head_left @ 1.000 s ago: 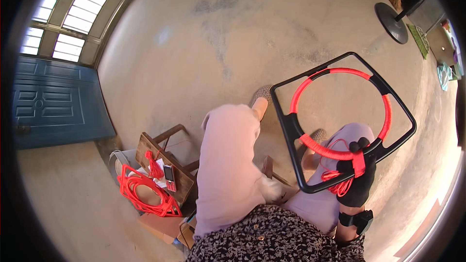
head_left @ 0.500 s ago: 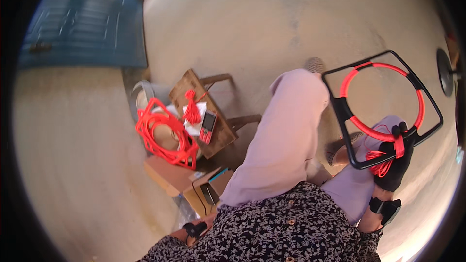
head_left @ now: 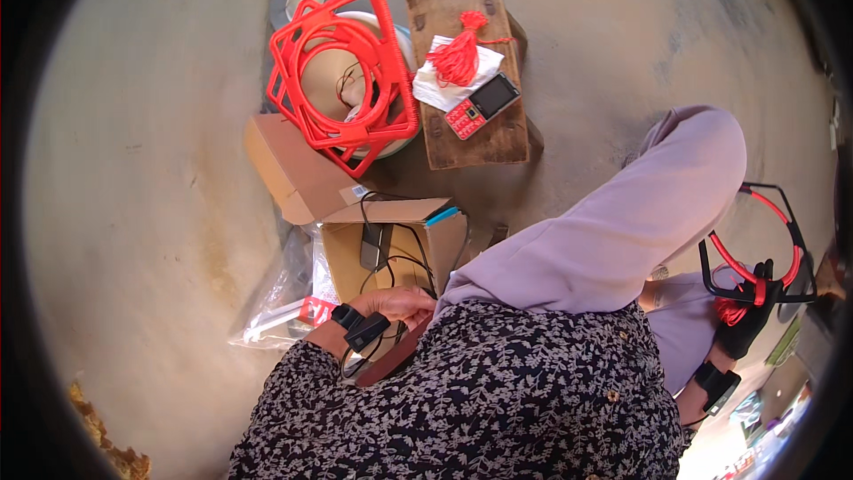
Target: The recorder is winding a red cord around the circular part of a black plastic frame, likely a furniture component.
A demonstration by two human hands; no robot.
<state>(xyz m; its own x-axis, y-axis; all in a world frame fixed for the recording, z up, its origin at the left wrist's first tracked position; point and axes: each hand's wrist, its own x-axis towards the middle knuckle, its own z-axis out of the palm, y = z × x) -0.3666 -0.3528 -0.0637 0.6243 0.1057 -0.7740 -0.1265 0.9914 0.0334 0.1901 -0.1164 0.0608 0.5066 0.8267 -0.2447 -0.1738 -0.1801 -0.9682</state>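
Observation:
My right hand (head_left: 745,327), in a black glove, grips the lower bar of a black square frame (head_left: 705,268) at the right. Inside the frame is a ring (head_left: 730,260) wrapped partly in red cord, and a bundle of red cord (head_left: 730,309) hangs beside my fingers. My left hand (head_left: 404,304) is at my left hip, against the edge of my patterned shirt (head_left: 498,391). Its fingers are bent together, and what they pinch, if anything, is hidden. A brown strap (head_left: 395,357) lies just below that hand.
An open cardboard box (head_left: 342,253) with black cables stands by my left hand, next to a clear plastic bag (head_left: 275,311). Beyond, red frames (head_left: 386,22) rest on a bucket (head_left: 410,40). A wooden stool (head_left: 449,147) carries red cord (head_left: 458,58), white cloth (head_left: 431,89) and a keypad phone (head_left: 484,105).
The view has swung left and down, bringing the box and stool further into sight. My left hand now shows at my hip. My right hand still holds the black frame.

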